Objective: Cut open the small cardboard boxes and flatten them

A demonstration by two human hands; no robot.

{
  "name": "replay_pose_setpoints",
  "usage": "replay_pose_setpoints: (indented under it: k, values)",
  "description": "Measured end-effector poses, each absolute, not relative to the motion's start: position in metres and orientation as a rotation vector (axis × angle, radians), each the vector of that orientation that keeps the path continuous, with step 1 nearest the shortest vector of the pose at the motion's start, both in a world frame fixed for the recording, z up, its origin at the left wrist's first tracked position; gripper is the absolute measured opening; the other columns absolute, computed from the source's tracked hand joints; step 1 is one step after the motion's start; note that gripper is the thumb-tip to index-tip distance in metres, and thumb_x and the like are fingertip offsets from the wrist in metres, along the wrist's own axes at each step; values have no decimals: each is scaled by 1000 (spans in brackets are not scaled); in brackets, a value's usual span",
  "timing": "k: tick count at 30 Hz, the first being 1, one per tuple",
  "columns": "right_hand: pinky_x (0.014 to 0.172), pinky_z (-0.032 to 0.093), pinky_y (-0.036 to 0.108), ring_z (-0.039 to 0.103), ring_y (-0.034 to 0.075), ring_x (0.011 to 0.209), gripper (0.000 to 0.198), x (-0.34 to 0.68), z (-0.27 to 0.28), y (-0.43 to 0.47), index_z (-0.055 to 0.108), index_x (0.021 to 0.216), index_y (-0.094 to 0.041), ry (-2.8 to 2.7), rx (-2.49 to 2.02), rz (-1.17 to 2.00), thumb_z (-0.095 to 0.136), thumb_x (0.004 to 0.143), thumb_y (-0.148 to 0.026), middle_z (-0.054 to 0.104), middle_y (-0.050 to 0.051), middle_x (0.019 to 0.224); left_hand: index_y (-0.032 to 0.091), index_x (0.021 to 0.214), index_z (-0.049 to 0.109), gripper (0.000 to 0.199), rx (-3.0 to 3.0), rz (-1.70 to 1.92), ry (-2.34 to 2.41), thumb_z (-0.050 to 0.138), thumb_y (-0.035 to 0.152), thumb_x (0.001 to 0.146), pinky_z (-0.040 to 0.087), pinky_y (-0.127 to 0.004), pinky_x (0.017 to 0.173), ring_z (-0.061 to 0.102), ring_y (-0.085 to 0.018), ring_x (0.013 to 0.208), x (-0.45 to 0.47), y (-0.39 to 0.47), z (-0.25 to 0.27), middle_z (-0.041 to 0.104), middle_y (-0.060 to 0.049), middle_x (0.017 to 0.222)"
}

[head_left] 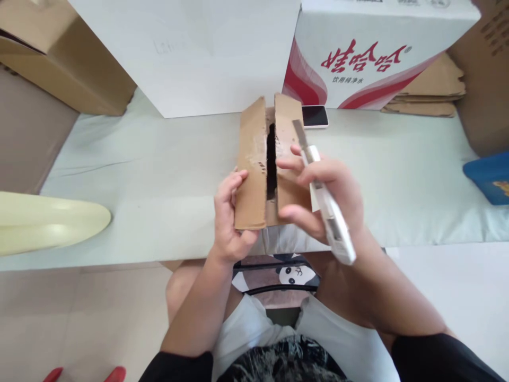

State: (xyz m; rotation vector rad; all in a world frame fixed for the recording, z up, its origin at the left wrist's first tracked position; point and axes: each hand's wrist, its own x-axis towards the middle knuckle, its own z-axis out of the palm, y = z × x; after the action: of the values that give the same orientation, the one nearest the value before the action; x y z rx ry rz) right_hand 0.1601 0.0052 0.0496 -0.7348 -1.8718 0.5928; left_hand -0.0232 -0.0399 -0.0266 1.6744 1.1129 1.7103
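leftmost, a pale yellow object [51, 223] lies on the cloth-covered table [159, 180]. next comes the left hand [229, 223], curled round the near left corner of a small cardboard box [250, 196], thumb at its near end and fingers along its side. the box sits between the hands by the table's near edge, its two top flaps parted over a dark gap. just beyond its far right corner is a phone-like device [316, 116]. the right hand [342, 185] grips a utility knife [338, 231], blade out, thumb and fingertips spread at the right flap; contact is hard to tell. this looks like the opening step; the next move seems to call for a steady left hold and the blade kept clear of fingers.
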Motion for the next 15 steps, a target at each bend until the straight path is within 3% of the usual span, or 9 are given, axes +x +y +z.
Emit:
replay_pose_setpoints:
  k: [3, 7, 10, 13, 15]
  values:
    - [121, 39, 64, 50, 35, 150, 39, 161, 47, 8, 54, 108, -32, -2000, -741, 654, 82, 84, -43, 70, 5, 140, 33, 144, 53, 60, 1480, 1907, 1079, 64, 61, 92, 51, -50, 114, 60, -31, 135, -26, -39, -25, 59, -7, 143]
    - [121, 39, 67, 45, 37, 154, 46, 160, 50, 8, 51, 109, -32, -2024, -724, 708, 84, 79, -44, 66, 6, 146, 32, 132, 60, 43, 1233, 2117, 1135, 59, 55, 96, 49, -49, 116, 62, -28, 127, -27, -32, -20, 62, -5, 129]
    - [119, 45, 63, 53, 34, 147, 38, 157, 53, 5, 50, 105, -31, -2000, -775, 694, 80, 84, -40, 69, 7, 141, 40, 138, 53, 43, 1294, 2242, 1221, 61, 45, 95, 49, -51, 117, 61, -25, 126, -31, -27, -17, 58, -2, 131]
    - [107, 55, 56, 69, 29, 128, 26, 153, 55, -1, 47, 103, -31, -1808, -896, 562, 70, 91, -32, 74, 7, 126, 49, 146, 43, 62, 1527, 2348, 1420, 66, 32, 91, 42, -58, 123, 55, -25, 134, -43, -27, -16, 53, -1, 137]
    - [96, 59, 52, 74, 26, 115, 21, 151, 55, -3, 46, 103, -31, -1667, -968, 489, 65, 94, -29, 74, 6, 116, 41, 134, 58, 44, 1614, 2263, 1691, 63, 29, 92, 37, -62, 126, 47, -30, 143, -57, -30, -17, 48, -4, 143]
